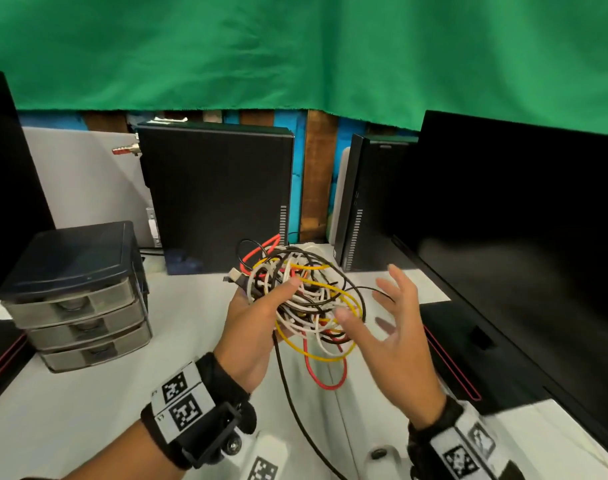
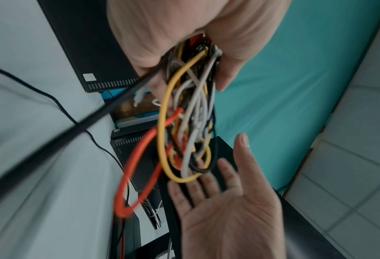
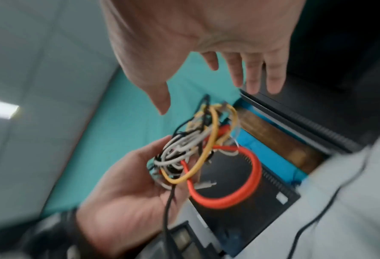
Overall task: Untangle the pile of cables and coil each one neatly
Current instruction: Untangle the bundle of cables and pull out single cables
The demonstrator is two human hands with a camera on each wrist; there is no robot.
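I have the cable tangle (image 1: 306,299) lifted off the surface (image 1: 88,410), just below the middle of the head view. My left hand (image 1: 257,327) cups it from underneath, thumb curled over the top of the white strands, so the bundle is pinched between thumb and palm. My right hand (image 1: 396,327) sits just right of the tangle with its fingers spread and straight, holding nothing; whether its thumb brushes the yellow loop I cannot tell.

The bundle mixes white, black, yellow and red strands. A red loop (image 1: 326,372) and a yellow loop (image 1: 316,351) droop out of the underside, and a black cable (image 1: 292,400) trails from the left palm down toward the bottom edge of the frame. A connector end (image 1: 233,275) sticks out at the tangle's upper left.

I judge the task barely started: nothing separated, nothing coiled. To do this step well, I would keep the left grip light, enough to carry the knot without squeezing it tighter, and use the free right hand to pick one strand with a visible end. The connector end or the loose red loop look the easiest. I would feed that end back through the crossings rather than tug, since pulling probably cinches the thinner white strands.

A drawer unit (image 1: 77,296) stands at the left and a dark monitor (image 1: 520,237) fills the right.
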